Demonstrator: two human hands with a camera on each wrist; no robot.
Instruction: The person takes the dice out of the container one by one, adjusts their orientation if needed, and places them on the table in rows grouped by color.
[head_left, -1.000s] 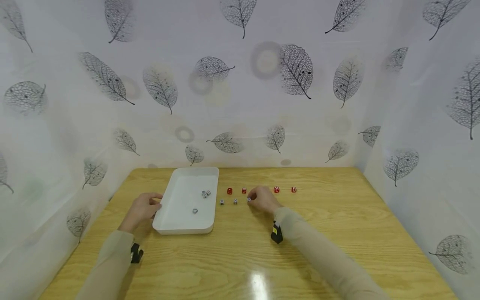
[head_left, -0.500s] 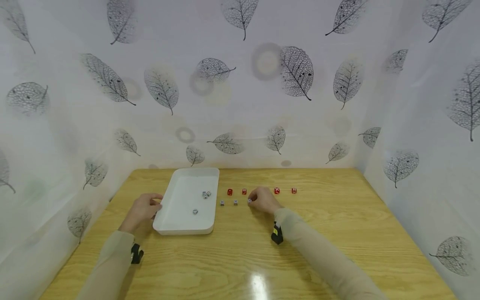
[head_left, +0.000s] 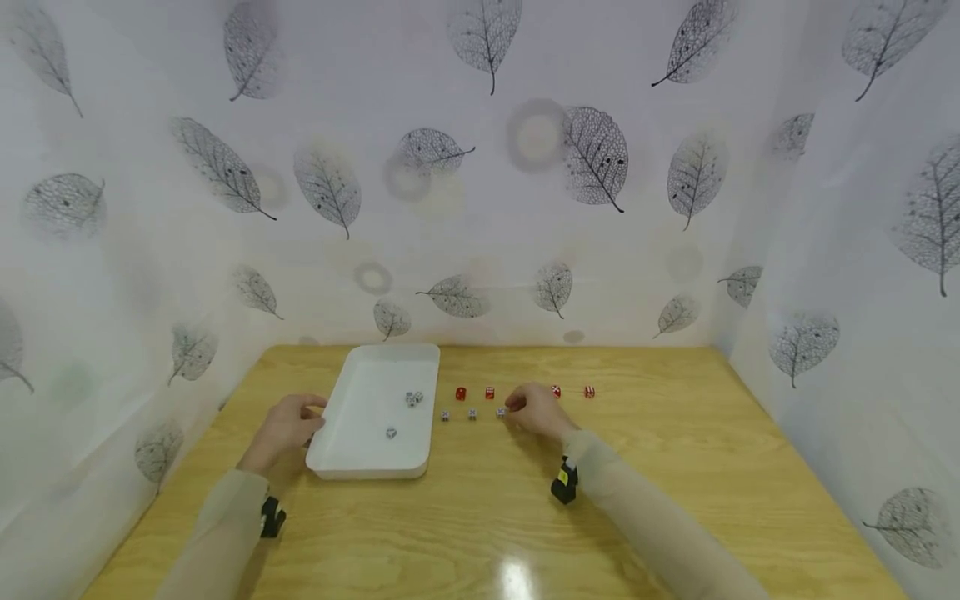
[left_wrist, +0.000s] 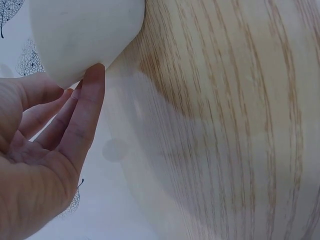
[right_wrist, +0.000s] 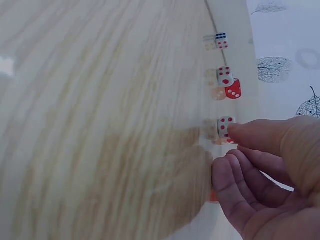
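Note:
My left hand (head_left: 283,433) grips the left rim of a white tray (head_left: 352,429), its fingertips at the tray's wall (left_wrist: 95,30) in the left wrist view. Several white dice (head_left: 412,399) lie inside. To the right of the tray, three white dice stand in a row: one near the tray (head_left: 446,415), a middle die (head_left: 472,414) and a right-hand die (head_left: 501,412). My right hand (head_left: 538,410) is at this last die; in the right wrist view its thumb tip is against or just in front of the die (right_wrist: 225,126), with the other fingertips spread away from it.
Behind the white dice runs a row of red dice (head_left: 490,392), including two farther right, a partly hidden die (head_left: 556,390) and an end die (head_left: 589,392). The wooden table (head_left: 420,542) is bounded by a leaf-printed curtain (head_left: 480,208).
My right hand has let go of the third white die and drawn slightly right of it; the die stays on the table. My left hand stays at the tray. The head view tilts up slightly.

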